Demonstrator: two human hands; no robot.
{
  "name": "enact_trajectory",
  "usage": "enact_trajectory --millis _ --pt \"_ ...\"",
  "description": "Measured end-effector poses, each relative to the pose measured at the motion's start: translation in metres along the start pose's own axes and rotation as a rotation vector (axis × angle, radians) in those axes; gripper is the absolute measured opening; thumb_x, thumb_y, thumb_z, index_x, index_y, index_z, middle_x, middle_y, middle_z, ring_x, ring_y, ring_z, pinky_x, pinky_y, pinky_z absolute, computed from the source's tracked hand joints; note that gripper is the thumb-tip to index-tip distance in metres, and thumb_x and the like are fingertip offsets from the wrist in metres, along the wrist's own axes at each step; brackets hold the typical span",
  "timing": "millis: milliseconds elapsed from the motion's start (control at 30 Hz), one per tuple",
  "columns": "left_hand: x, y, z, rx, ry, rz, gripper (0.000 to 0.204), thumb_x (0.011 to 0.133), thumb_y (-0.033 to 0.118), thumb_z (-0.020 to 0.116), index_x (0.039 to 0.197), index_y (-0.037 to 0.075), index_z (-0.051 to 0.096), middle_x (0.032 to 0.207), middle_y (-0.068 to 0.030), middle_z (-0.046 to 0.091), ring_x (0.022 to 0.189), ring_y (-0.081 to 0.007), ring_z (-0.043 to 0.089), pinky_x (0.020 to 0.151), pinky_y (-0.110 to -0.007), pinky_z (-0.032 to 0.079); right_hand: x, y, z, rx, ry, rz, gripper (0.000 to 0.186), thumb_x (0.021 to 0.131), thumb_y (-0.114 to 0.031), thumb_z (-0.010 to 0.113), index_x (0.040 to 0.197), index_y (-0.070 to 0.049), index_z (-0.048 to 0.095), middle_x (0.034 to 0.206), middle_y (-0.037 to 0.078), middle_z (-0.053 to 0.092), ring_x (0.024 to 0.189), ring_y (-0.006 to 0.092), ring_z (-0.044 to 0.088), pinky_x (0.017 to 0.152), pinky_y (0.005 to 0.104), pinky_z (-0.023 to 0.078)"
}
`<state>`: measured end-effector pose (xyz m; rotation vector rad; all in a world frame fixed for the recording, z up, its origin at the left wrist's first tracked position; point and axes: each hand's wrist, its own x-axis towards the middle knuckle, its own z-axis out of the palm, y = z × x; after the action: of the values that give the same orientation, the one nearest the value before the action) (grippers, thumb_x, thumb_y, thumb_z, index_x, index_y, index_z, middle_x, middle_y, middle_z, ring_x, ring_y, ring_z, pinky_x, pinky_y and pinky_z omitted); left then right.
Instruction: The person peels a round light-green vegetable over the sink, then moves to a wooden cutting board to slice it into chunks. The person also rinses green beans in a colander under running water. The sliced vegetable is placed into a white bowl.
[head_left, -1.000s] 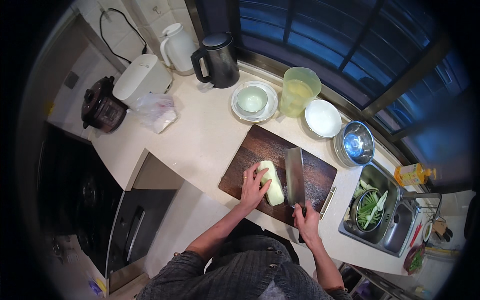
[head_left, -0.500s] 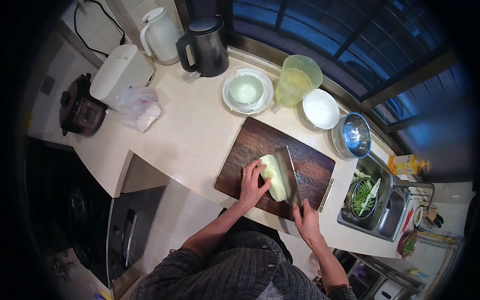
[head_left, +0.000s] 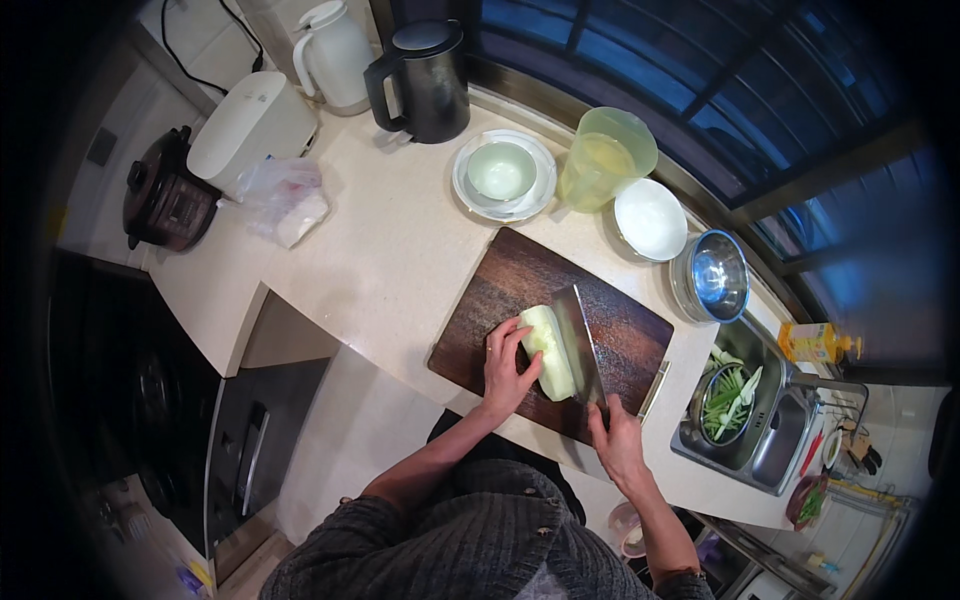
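Observation:
A thick, pale green vegetable (head_left: 549,352) with a peeled-looking surface lies lengthwise on a dark wooden cutting board (head_left: 490,277). My left hand (head_left: 508,369) grips it from the left, fingers curled over its top and thumb along the near side. In my right hand (head_left: 617,440) is the handle of a cleaver (head_left: 584,346), fingers wrapped round it. The broad blade stands on edge close along the vegetable's right side. Whether it touches or cuts into the flesh, I cannot tell.
Behind the board stand a pale green bowl on plates (head_left: 503,172), a yellow-green pitcher (head_left: 607,158), a white bowl (head_left: 650,221) and metal bowls (head_left: 712,275). A sink (head_left: 780,452) at right holds cut greens (head_left: 728,400). A black kettle (head_left: 428,85) and plastic bag (head_left: 283,200) sit farther left.
The whole view has shifted slightly. Both hands, the cleaver and the vegetable keep nearly the same positions on the board.

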<state>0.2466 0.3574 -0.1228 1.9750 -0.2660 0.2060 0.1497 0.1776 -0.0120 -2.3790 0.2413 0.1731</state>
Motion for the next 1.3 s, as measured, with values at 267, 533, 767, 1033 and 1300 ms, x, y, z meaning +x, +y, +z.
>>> enact_trajectory --millis 267,533,767,1033,1300 --pt "0.000 -0.002 0.008 -0.056 0.029 -0.061 0.051 0.078 0.004 0.073 0.125 0.002 0.053 0.132 -0.0177 0.048 0.121 -0.0368 0.050 0.101 -0.045 0.044 0.008 -0.014 0.007 -0.174 -0.037 -0.068 0.018 0.097 -0.016 0.058 0.093 0.000 0.052 0.063 0.025 0.061 0.056 0.0435 0.062 0.051 0.0524 0.048" --pt "0.001 -0.002 0.012 -0.124 0.040 -0.089 0.051 0.077 0.001 0.072 0.125 0.002 0.052 0.132 -0.0179 0.049 0.118 -0.0351 0.053 0.090 -0.040 0.050 0.017 -0.035 0.013 -0.297 -0.134 -0.007 0.020 0.099 -0.015 0.052 0.094 0.004 0.048 0.058 0.024 0.060 0.053 0.0447 0.062 0.050 0.0546 0.049" --pt "0.001 -0.004 0.013 -0.166 0.017 -0.136 0.052 0.078 0.000 0.072 0.126 0.003 0.051 0.133 -0.0171 0.047 0.114 -0.0322 0.053 0.086 -0.037 0.051 0.047 -0.039 0.032 -0.297 -0.164 0.021 0.021 0.097 -0.014 0.052 0.095 0.006 0.046 0.061 0.026 0.061 0.057 0.0466 0.064 0.053 0.0543 0.052" --pt "0.002 -0.003 0.014 -0.115 0.046 -0.121 0.049 0.079 -0.005 0.070 0.124 0.003 0.052 0.134 -0.0130 0.043 0.106 -0.0222 0.053 0.085 -0.032 0.049 0.050 -0.040 0.017 -0.308 -0.253 0.014 0.023 0.096 -0.014 0.051 0.100 0.009 0.047 0.065 0.030 0.062 0.063 0.0497 0.064 0.059 0.0575 0.052" --pt "-0.002 0.000 0.014 -0.178 0.046 -0.173 0.048 0.081 -0.003 0.068 0.125 0.004 0.050 0.135 -0.0124 0.042 0.110 -0.0239 0.052 0.087 -0.033 0.049 0.021 0.007 0.059 -0.291 -0.157 0.035 0.020 0.097 -0.016 0.052 0.096 0.002 0.045 0.061 0.025 0.062 0.059 0.0455 0.065 0.055 0.0560 0.052"
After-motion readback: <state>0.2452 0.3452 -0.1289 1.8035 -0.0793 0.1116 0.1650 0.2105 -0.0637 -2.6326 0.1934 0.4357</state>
